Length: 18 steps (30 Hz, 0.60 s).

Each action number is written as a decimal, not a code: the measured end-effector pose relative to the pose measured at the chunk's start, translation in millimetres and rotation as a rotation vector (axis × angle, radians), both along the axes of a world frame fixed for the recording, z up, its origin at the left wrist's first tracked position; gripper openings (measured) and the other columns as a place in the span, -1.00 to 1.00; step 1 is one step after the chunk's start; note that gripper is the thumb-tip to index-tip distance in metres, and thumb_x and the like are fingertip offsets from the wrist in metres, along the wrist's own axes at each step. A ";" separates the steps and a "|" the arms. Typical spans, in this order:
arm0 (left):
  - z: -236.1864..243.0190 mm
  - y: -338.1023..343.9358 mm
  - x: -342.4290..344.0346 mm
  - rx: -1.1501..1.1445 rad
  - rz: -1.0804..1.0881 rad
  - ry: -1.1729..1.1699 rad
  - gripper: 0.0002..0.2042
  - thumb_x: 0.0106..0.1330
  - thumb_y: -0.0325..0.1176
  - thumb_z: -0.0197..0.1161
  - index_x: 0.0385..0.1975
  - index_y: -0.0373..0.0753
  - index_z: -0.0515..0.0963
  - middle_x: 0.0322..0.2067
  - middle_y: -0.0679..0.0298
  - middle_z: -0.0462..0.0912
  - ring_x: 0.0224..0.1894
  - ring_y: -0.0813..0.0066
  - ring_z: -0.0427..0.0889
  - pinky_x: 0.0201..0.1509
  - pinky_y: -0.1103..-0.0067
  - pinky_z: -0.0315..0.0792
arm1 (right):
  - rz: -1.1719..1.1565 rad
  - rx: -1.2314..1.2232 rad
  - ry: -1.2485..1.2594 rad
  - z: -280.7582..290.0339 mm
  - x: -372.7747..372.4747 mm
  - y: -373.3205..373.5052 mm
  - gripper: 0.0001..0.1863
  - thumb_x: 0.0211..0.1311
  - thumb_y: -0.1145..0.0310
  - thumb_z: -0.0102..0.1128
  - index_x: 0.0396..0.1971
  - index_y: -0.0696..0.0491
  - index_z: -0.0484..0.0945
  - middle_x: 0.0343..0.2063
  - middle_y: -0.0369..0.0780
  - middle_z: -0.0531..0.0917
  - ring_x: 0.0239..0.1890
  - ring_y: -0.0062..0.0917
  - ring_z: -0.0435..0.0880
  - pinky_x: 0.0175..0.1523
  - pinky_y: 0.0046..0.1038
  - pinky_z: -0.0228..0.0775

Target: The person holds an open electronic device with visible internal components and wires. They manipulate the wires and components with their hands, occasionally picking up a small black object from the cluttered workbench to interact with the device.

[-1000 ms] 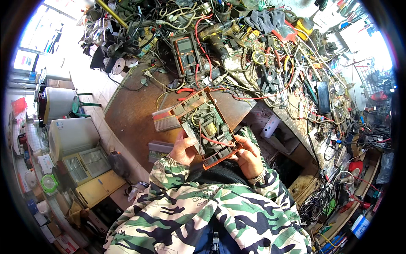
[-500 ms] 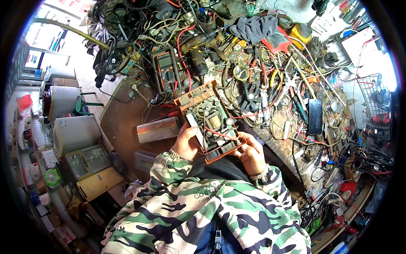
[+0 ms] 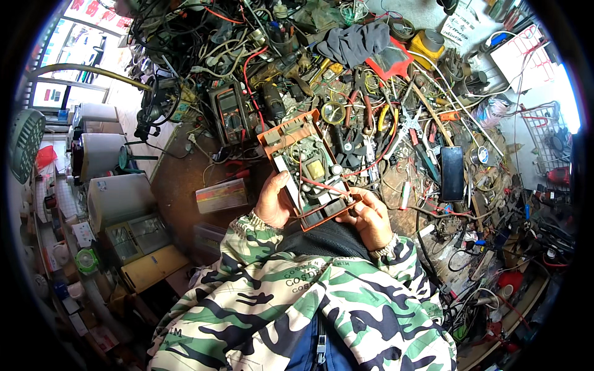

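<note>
Between my hands, above my lap, is an uncovered electronic device in an orange case (image 3: 291,132). Its circuit board faces up, with a transformer (image 3: 315,168), wires and dark finned metal parts inside. My left hand (image 3: 273,201) grips the case's left side, thumb along the edge. My right hand (image 3: 371,217) grips the lower right corner, fingers curled around it. A multimeter (image 3: 229,111) lies beyond the device to the left. Left of my left hand rests a silver ribbed panel with a red-orange band (image 3: 221,196).
Pliers (image 3: 368,111), cutters and a power drill (image 3: 272,99) crowd the bench behind the device. A black phone (image 3: 452,174) lies to the right among loose parts. Tangled cables (image 3: 204,37) cover the far left. White appliances (image 3: 117,199) stand on the floor at left.
My view has shifted a little, so the bench's things sit slightly differently in the picture. Both hands keep hold of the device, which has tilted slightly.
</note>
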<state>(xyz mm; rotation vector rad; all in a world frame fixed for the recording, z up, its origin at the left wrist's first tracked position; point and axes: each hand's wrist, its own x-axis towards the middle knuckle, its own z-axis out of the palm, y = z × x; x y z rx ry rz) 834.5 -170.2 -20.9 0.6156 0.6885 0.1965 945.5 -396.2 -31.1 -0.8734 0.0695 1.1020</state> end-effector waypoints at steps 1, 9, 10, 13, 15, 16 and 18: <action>-1.5 -0.6 0.7 -0.003 -0.003 -0.009 -0.57 0.41 -0.14 0.16 0.19 -0.23 0.43 0.08 0.19 0.62 0.13 0.24 0.61 0.24 0.21 0.50 | 0.011 -0.001 -0.007 -0.3 0.6 -1.8 -0.46 0.34 0.31 0.08 0.25 0.26 0.31 0.05 -0.08 0.60 -0.01 -0.34 0.68 0.08 -0.29 0.57; -5.0 -0.8 1.3 -0.021 -0.012 0.013 -0.58 0.44 -0.13 0.16 0.19 -0.22 0.43 0.06 0.19 0.62 0.11 0.25 0.62 0.19 0.23 0.53 | -0.011 -0.006 -0.008 1.3 -5.9 -4.4 -0.44 0.35 0.29 0.12 0.24 0.30 0.30 -0.04 -0.03 0.64 -0.08 -0.29 0.72 0.05 -0.30 0.58; -2.0 -1.5 1.8 -0.024 -0.010 0.027 -0.58 0.44 -0.13 0.16 0.19 -0.22 0.43 0.06 0.18 0.62 0.11 0.25 0.62 0.18 0.23 0.54 | -0.010 -0.009 -0.014 1.1 -6.6 -4.5 -0.44 0.35 0.29 0.12 0.24 0.31 0.30 -0.04 -0.02 0.64 -0.08 -0.29 0.72 0.05 -0.30 0.58; -6.6 1.1 -1.2 -0.028 -0.014 0.047 -0.54 0.43 -0.12 0.16 0.21 -0.22 0.40 0.09 0.17 0.60 0.12 0.23 0.61 0.20 0.21 0.53 | -0.010 0.004 0.004 -0.2 -6.9 -3.7 -0.44 0.37 0.29 0.11 0.24 0.31 0.29 -0.05 -0.04 0.64 -0.08 -0.29 0.72 0.05 -0.31 0.58; -5.5 2.6 -2.4 -0.032 -0.028 0.047 -0.53 0.42 -0.12 0.16 0.23 -0.23 0.38 0.11 0.17 0.59 0.13 0.22 0.61 0.21 0.20 0.52 | -0.014 -0.004 0.014 0.0 -8.4 -2.8 -0.44 0.36 0.30 0.12 0.24 0.31 0.29 -0.05 -0.05 0.64 -0.07 -0.29 0.71 0.05 -0.31 0.58; -4.2 3.9 -3.3 -0.032 -0.048 0.038 -0.51 0.41 -0.12 0.17 0.24 -0.23 0.37 0.12 0.17 0.58 0.13 0.22 0.60 0.22 0.19 0.51 | -0.016 -0.007 0.017 -0.4 -9.2 -2.4 -0.44 0.36 0.31 0.13 0.25 0.31 0.29 -0.05 -0.05 0.64 -0.07 -0.29 0.71 0.05 -0.31 0.58; -5.1 4.4 -5.1 -0.035 -0.042 0.033 -0.49 0.40 -0.12 0.18 0.27 -0.24 0.36 0.13 0.16 0.57 0.15 0.20 0.59 0.24 0.17 0.50 | -0.016 -0.003 0.016 -2.3 -10.6 -1.9 -0.44 0.34 0.33 0.15 0.24 0.29 0.29 -0.04 -0.07 0.64 -0.07 -0.32 0.71 0.05 -0.31 0.58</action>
